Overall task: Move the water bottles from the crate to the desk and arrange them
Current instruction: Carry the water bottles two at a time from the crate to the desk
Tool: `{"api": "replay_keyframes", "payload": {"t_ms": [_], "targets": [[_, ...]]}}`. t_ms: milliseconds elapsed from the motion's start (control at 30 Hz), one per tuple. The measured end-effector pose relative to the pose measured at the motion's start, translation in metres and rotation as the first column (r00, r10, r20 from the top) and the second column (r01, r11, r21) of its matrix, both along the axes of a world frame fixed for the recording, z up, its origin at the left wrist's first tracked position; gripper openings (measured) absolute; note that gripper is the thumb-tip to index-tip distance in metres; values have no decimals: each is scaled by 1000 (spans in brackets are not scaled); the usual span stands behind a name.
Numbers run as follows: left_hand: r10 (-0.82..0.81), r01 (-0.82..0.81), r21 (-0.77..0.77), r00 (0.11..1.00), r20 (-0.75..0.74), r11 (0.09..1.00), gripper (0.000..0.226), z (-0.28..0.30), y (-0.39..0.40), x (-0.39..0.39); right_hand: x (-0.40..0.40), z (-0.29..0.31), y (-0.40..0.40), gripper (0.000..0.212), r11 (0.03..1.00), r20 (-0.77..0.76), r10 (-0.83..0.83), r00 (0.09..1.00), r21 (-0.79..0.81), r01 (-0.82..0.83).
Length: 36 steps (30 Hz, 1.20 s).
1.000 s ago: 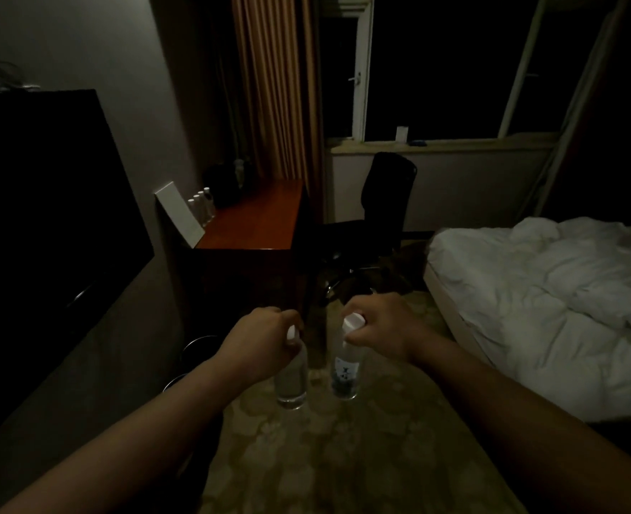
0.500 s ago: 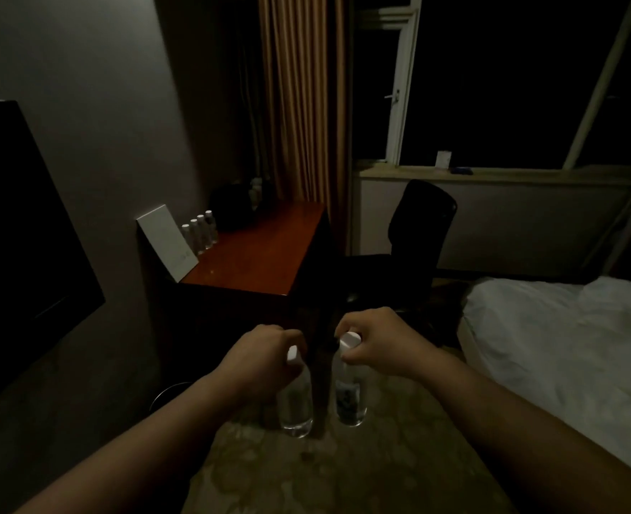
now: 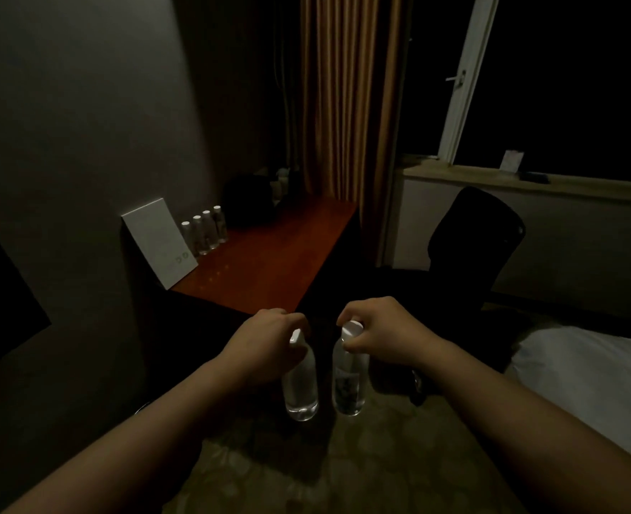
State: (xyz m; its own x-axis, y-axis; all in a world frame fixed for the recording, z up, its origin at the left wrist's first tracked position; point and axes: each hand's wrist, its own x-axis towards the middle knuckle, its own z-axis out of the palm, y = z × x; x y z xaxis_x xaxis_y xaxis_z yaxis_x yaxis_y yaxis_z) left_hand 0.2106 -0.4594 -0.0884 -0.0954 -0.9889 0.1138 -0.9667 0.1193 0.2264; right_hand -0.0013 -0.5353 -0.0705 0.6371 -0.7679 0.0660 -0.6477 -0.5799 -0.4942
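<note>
My left hand (image 3: 265,343) grips a clear water bottle (image 3: 301,387) by its neck, and my right hand (image 3: 384,328) grips a second clear bottle (image 3: 349,383) just under its white cap. Both bottles hang upright, side by side, above the carpet and just short of the near end of the reddish wooden desk (image 3: 269,265). Several white-capped bottles (image 3: 206,230) stand in a row against the wall at the desk's left side. No crate is in view.
A white card (image 3: 160,241) leans on the wall at the desk's near left corner. Dark objects (image 3: 250,202) sit at the desk's far end by the curtain. A black office chair (image 3: 473,246) stands right of the desk, and a white bed (image 3: 595,380) lies at the right.
The desk has come closer and grown larger in view as I walked toward it. Both hands kept hold of their bottles in the same side-by-side pose.
</note>
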Motion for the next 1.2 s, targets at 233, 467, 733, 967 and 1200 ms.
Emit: {"api": "replay_keyframes", "payload": {"t_ms": [233, 467, 733, 967, 1200], "targets": [[15, -16, 12, 1000, 18, 1000, 32, -9, -143, 30, 37, -2, -148, 32, 998, 3, 63, 998, 9, -63], [93, -93, 5, 996, 3, 996, 33, 8, -269, 60, 74, 12, -286, 32, 995, 7, 97, 995, -20, -97], [222, -222, -14, 975, -8, 975, 31, 9, -389, 101, 124, 2, -435, 38, 981, -74, 193, 978, -3, -194], [433, -433, 5, 901, 31, 901, 29, 0, -498, 140, 195, -13, -580, 39, 931, -110, 366, 924, 35, -364], [629, -630, -9, 777, -21, 777, 28, 1, -581, 184, 277, -8, -693, 44, 848, -138, 525, 840, 9, -529]]}}
